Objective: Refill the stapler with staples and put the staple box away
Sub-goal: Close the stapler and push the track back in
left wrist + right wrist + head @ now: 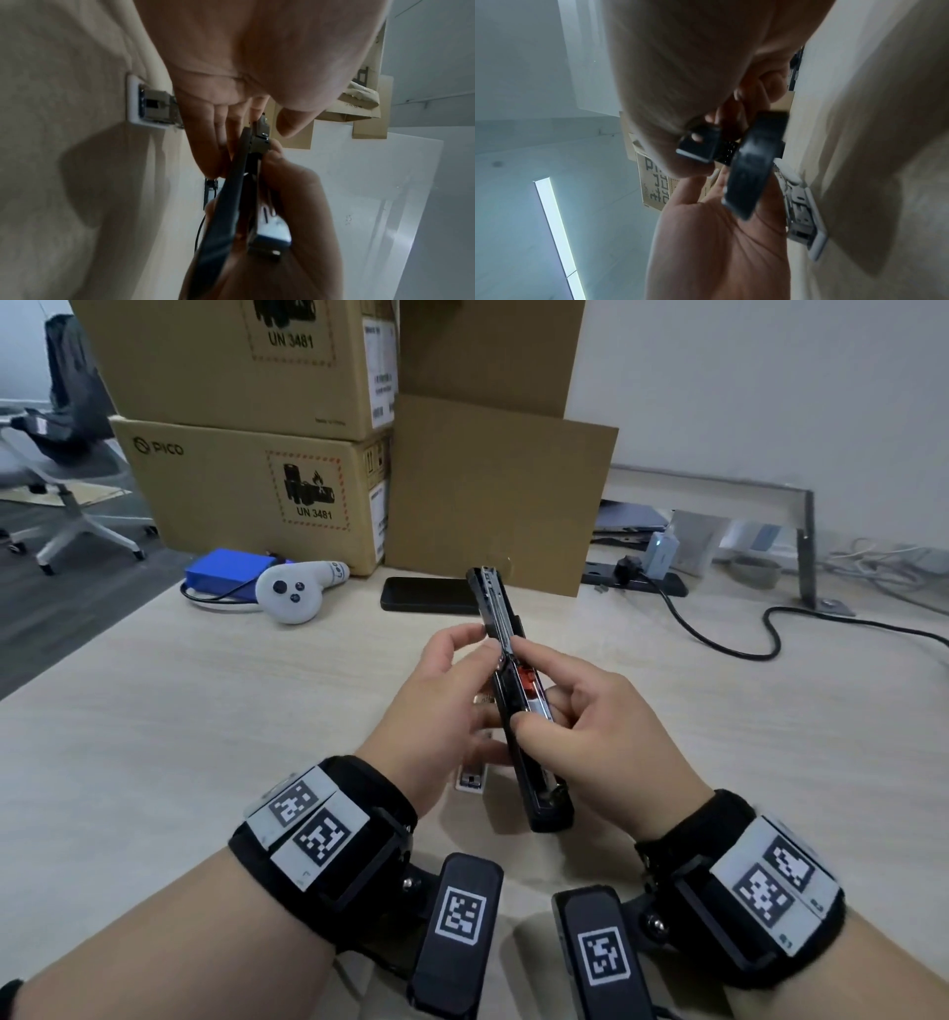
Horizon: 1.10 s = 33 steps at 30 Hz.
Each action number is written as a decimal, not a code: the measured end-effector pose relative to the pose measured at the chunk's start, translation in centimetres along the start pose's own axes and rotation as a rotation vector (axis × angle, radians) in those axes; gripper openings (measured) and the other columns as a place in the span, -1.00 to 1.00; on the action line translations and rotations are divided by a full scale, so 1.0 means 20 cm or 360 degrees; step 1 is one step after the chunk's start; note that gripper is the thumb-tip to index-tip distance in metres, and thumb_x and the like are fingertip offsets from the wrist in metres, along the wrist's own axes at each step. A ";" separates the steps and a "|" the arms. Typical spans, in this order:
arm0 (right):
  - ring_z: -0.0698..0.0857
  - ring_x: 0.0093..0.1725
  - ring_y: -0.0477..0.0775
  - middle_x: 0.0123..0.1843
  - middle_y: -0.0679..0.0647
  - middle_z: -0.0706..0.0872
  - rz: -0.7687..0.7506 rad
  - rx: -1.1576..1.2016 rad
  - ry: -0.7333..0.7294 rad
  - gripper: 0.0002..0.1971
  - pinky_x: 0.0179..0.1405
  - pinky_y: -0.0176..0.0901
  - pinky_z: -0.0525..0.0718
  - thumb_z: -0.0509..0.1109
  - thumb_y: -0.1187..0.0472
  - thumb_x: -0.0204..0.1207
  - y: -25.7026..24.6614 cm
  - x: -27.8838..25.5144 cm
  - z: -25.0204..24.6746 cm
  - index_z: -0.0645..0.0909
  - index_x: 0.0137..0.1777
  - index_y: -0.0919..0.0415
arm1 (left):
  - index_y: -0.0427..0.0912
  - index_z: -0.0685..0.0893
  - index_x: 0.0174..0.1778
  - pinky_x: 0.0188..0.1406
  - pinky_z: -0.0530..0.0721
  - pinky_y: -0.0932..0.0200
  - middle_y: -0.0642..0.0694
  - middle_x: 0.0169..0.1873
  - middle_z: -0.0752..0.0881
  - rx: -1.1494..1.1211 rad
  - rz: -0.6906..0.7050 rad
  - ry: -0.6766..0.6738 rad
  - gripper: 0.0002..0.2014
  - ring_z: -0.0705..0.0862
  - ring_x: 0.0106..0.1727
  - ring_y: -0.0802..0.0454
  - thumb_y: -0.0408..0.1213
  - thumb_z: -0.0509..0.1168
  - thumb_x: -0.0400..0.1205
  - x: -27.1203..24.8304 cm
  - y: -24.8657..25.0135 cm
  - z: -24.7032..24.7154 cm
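A black stapler point(513, 690) is swung open flat and held above the table, its long axis running away from me. A red pusher point(525, 674) shows in its metal channel. My left hand point(478, 643) has its fingers behind the stapler and its thumb and index finger at the hinge. My right hand point(531, 691) grips the nearer half between thumb and fingers. The small white staple box point(470, 779) lies open on the table under my hands, partly hidden by them. The box point(149, 105) and the stapler point(231, 192) show from below in the left wrist view, and the stapler point(752, 166) and box point(805, 219) in the right wrist view.
Stacked cardboard boxes point(246, 490) and a leaning cardboard sheet point(493, 495) stand at the back. Before them lie a black phone point(429, 594), a white controller point(295, 593) and a blue pack point(226, 572). A power strip point(634, 580) and black cable point(770, 634) lie to the right.
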State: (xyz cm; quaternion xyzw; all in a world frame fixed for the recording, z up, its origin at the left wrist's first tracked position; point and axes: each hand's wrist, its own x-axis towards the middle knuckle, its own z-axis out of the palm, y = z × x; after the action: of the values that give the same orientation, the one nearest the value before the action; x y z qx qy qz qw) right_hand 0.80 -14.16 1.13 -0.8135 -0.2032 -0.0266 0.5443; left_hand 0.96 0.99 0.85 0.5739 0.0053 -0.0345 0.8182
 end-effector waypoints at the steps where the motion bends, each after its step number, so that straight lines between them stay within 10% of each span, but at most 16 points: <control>1: 0.39 -0.47 -0.12 -0.54 -0.17 0.37 0.0017 0.0010 -0.0006 -0.38 -0.33 -0.18 0.49 0.42 0.40 0.51 0.01 0.00 0.00 0.60 0.47 -0.23 | 0.02 0.56 0.40 -0.56 0.66 0.15 -0.15 -0.09 0.76 -0.0020 -0.0028 -0.0033 -0.75 0.73 -0.40 0.05 -0.18 0.22 0.81 0.00 0.00 0.01; 12: 0.41 -0.50 -0.13 -0.47 -0.12 0.47 0.0261 0.0520 0.0274 -0.76 -0.40 -0.17 0.40 0.33 0.02 0.67 0.04 0.04 -0.03 0.60 0.30 -0.07 | -0.03 0.68 0.44 -0.54 0.75 0.05 -0.16 0.03 0.77 -0.0158 -0.0109 -0.0168 -0.65 0.77 -0.15 -0.07 -0.36 0.17 0.79 -0.03 0.01 0.01; 17: 0.31 -0.46 0.00 -0.34 0.08 0.44 0.0546 0.0822 0.0184 -0.48 -0.44 -0.07 0.17 0.28 -0.28 0.63 0.09 0.07 -0.03 0.73 0.13 0.19 | 0.00 0.67 0.49 -0.61 0.73 0.11 -0.29 -0.05 0.76 -0.0059 -0.0114 -0.0402 -0.60 0.80 -0.30 -0.02 -0.40 0.13 0.81 -0.06 0.01 0.02; 20: 0.48 -0.33 0.04 -0.11 0.24 0.65 0.0488 0.0968 0.0213 -0.52 -0.34 -0.05 0.38 0.30 -0.35 0.58 0.11 0.08 -0.02 0.76 -0.01 0.06 | 0.03 0.61 0.53 -0.62 0.74 0.12 -0.37 -0.02 0.72 -0.0012 -0.0109 -0.0540 -0.58 0.81 -0.33 -0.04 -0.41 0.13 0.81 -0.07 0.01 0.03; 27: 0.61 0.37 0.61 0.24 0.27 0.72 0.0309 0.1297 0.0161 -0.46 0.07 0.24 0.64 0.28 -0.23 0.61 0.08 0.08 -0.07 0.69 0.35 0.15 | -0.03 0.48 0.56 -0.62 0.76 0.07 -0.50 0.19 0.64 -0.0044 -0.0173 -0.0593 -0.50 0.83 -0.22 -0.21 -0.34 0.32 0.67 -0.07 0.00 0.01; 33: 0.64 -0.11 0.39 0.34 0.13 0.72 0.0087 0.0841 -0.0069 -0.67 -0.67 -0.22 0.51 0.30 -0.03 0.66 0.03 0.03 -0.04 0.84 0.03 0.14 | -0.16 0.63 0.33 -0.64 0.71 0.15 -0.37 -0.29 0.76 0.0185 -0.0069 -0.0588 -0.75 0.75 -0.58 -0.04 -0.38 0.28 0.74 -0.10 0.02 0.01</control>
State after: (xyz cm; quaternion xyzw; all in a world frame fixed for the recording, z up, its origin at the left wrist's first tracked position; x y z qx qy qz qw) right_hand 1.77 -14.86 1.05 -0.6487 -0.1925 0.0597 0.7339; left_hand -1.06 1.05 1.32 0.6040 -0.1345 -0.1570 0.7697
